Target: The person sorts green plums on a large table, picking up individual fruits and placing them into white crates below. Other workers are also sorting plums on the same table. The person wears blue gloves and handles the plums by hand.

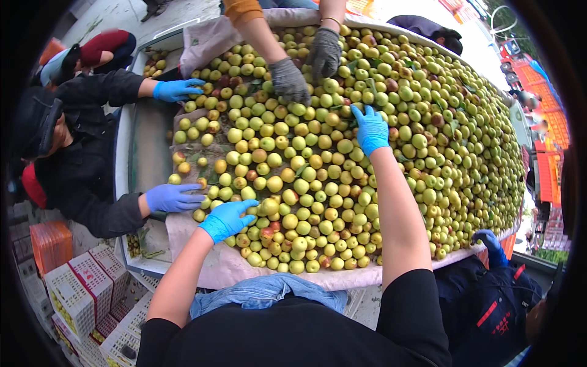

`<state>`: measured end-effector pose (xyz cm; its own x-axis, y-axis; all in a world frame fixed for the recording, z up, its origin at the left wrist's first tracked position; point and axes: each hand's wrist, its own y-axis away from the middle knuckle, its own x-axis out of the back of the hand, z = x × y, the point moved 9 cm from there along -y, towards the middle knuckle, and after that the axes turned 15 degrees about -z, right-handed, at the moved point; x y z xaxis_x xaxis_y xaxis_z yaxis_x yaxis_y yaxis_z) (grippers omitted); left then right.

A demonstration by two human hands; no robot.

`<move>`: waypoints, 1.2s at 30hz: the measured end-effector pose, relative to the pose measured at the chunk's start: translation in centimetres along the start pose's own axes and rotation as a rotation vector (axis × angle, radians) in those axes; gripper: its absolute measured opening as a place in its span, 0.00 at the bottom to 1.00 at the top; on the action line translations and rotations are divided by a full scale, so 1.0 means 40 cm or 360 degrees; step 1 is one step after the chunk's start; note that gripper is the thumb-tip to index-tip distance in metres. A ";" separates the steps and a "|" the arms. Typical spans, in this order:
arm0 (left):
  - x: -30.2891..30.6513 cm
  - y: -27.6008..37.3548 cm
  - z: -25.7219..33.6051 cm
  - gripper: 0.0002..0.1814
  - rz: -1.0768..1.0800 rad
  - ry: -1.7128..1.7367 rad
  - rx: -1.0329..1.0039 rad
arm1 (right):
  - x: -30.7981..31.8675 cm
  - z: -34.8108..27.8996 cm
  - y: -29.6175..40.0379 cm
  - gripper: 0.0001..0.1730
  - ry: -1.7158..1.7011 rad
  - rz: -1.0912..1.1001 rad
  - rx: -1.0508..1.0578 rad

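Observation:
A thick layer of green and reddish jujube-like fruits [321, 183] covers a cloth-lined sorting table. My left hand [228, 221], in a blue glove, lies at the near left part of the fruits, its fingers apart and touching a yellow-green fruit [268, 206]; whether it grips that fruit is unclear. My right hand [370, 130], also blue-gloved, reaches farther out and rests on the fruits near the middle, fingertips down among them. What lies under its palm is hidden. A few green leaves [301, 170] are mixed in.
A co-worker's grey-gloved hands [290, 81] work opposite. Another co-worker's blue-gloved hand [178, 90] and purple-gloved hand [175, 198] reach in from the left, the latter close to my left hand. A person in dark clothes [493, 298] stands right. White crates [80, 293] stand lower left.

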<state>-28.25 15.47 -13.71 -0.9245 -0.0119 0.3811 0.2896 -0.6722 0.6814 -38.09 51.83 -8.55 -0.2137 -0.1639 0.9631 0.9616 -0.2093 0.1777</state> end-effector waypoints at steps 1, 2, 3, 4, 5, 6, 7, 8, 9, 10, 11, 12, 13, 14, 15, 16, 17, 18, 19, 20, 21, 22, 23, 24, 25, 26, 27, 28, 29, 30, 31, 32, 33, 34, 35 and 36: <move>-0.016 0.006 -0.005 0.26 -0.0039 0.0084 0.0027 | -0.004 -0.007 -0.011 0.26 0.0034 0.0029 -0.0064; -0.027 0.011 -0.012 0.28 -0.0039 0.0058 0.0031 | -0.035 0.003 -0.039 0.27 -0.0100 -0.0207 -0.0103; -0.038 0.017 -0.014 0.31 -0.0041 0.0030 0.0030 | -0.036 0.008 -0.053 0.27 -0.0153 -0.0174 -0.0084; -0.054 0.025 -0.023 0.34 -0.0051 0.0013 0.0077 | -0.035 0.005 -0.060 0.28 -0.0178 -0.0242 -0.0048; -0.068 0.030 -0.039 0.34 -0.0028 0.0164 0.0042 | -0.036 -0.002 -0.064 0.28 -0.0201 -0.0310 -0.0017; -0.078 0.034 -0.042 0.33 -0.0054 0.0226 0.0061 | -0.019 -0.014 -0.054 0.29 -0.0233 -0.0218 0.0000; -0.087 0.039 -0.046 0.31 -0.0083 0.0286 0.0078 | -0.002 -0.031 -0.035 0.27 -0.0229 -0.0247 0.0035; -0.091 0.043 -0.048 0.30 -0.0062 0.0284 0.0053 | -0.013 -0.042 -0.025 0.24 -0.0312 -0.0285 0.0122; -0.095 0.044 -0.046 0.28 -0.0040 0.0278 0.0023 | -0.018 -0.047 -0.012 0.22 -0.0393 -0.0320 0.0202; -0.101 0.044 -0.045 0.27 -0.0021 0.0270 -0.0008 | -0.037 -0.043 0.002 0.20 -0.0371 -0.0430 0.0155; -0.107 0.046 -0.042 0.26 0.0016 0.0291 -0.0052 | -0.054 -0.038 0.019 0.18 -0.0350 -0.0540 0.0104; -0.114 0.048 -0.041 0.25 0.0056 0.0308 -0.0093 | -0.070 -0.034 0.035 0.16 -0.0332 -0.0645 0.0053; -0.122 0.048 -0.040 0.24 0.0093 0.0322 -0.0137 | -0.067 -0.034 0.052 0.15 -0.0351 -0.0606 0.0057; -0.143 0.040 -0.051 0.24 0.0054 0.0328 -0.0108 | -0.064 -0.031 0.070 0.15 -0.0371 -0.0568 0.0058; -0.142 0.040 -0.046 0.23 0.0044 0.0389 -0.0104 | -0.060 -0.019 0.095 0.14 -0.0387 -0.0532 0.0040; -0.141 0.044 -0.039 0.21 0.0047 0.0461 -0.0087 | -0.038 -0.042 0.115 0.14 -0.0343 -0.0662 0.0084; -0.142 0.045 -0.036 0.20 0.0047 0.0532 -0.0073 | -0.015 -0.057 0.155 0.12 -0.0539 -0.0716 0.0098; -0.162 0.034 -0.050 0.18 0.0100 0.0775 -0.0198 | -0.022 -0.084 0.194 0.14 -0.0750 -0.0957 0.0213; -0.185 0.018 -0.068 0.16 0.0151 0.1021 -0.0319 | -0.025 -0.134 0.241 0.15 -0.0987 -0.1048 0.0351; -0.155 0.052 -0.020 0.15 0.0005 0.1296 -0.0090 | -0.006 -0.183 0.295 0.14 -0.1126 -0.0988 0.0561; -0.175 0.043 -0.009 0.16 -0.0208 0.1539 -0.0138 | -0.022 -0.217 0.352 0.14 -0.1441 -0.0957 0.0605; -0.189 0.034 -0.002 0.17 -0.0223 0.1725 -0.0262 | 0.013 -0.272 0.412 0.15 -0.1521 -0.0925 0.0734; -0.198 0.024 0.009 0.19 -0.0231 0.1903 -0.0381 | 0.034 -0.312 0.464 0.15 -0.1747 -0.0833 0.0818; -0.191 0.039 0.048 0.27 -0.0286 0.1986 -0.0375 | 0.043 -0.342 0.515 0.14 -0.1989 -0.0858 0.0837; -0.227 0.027 0.057 0.32 -0.0415 0.2166 -0.0347 | 0.038 -0.370 0.554 0.14 -0.2125 -0.0803 0.0814; -0.249 0.005 0.085 0.32 -0.0458 0.2300 -0.0422 | 0.018 -0.395 0.592 0.14 -0.2315 -0.0858 0.0709; -0.273 -0.017 0.104 0.33 -0.0496 0.2432 -0.0500 | -0.001 -0.424 0.626 0.13 -0.2388 -0.0779 0.0660; -0.302 -0.023 0.125 0.30 -0.0687 0.2540 -0.0501 | 0.005 -0.459 0.646 0.13 -0.2315 -0.0698 0.0654; -0.319 -0.020 0.114 0.28 -0.0630 0.2435 -0.0409 | 0.011 -0.477 0.659 0.13 -0.2241 -0.0619 0.0649; -0.305 0.005 0.131 0.25 -0.0575 0.2328 -0.0323 | 0.014 -0.485 0.665 0.13 -0.2187 -0.0683 0.0698; -0.299 0.020 0.134 0.23 -0.0519 0.2220 -0.0240 | 0.024 -0.492 0.668 0.14 -0.2131 -0.0748 0.0747; -0.292 0.013 0.116 0.19 -0.0362 0.2288 -0.0279 | 0.027 -0.498 0.672 0.14 -0.2075 -0.0812 0.0797; -0.287 0.008 0.086 0.16 -0.0201 0.2348 -0.0323 | 0.006 -0.475 0.672 0.14 -0.2192 -0.0759 0.0720; -0.274 0.007 0.056 0.12 -0.0032 0.2405 -0.0367 | 0.007 -0.436 0.654 0.13 -0.2172 -0.0620 0.0626; -0.277 0.017 0.035 0.12 -0.0061 0.2442 -0.0394 | 0.008 -0.393 0.631 0.13 -0.2149 -0.0484 0.0536; -0.276 0.029 0.016 0.11 -0.0107 0.2471 -0.0425 | -0.053 -0.340 0.614 0.16 -0.2072 -0.0453 0.0429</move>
<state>-17.54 15.28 -16.73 -0.3244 -0.5824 -0.7454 0.3441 -0.8067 0.4805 -16.38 33.93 -9.00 -0.2365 0.9059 0.3514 0.9475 0.1349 0.2900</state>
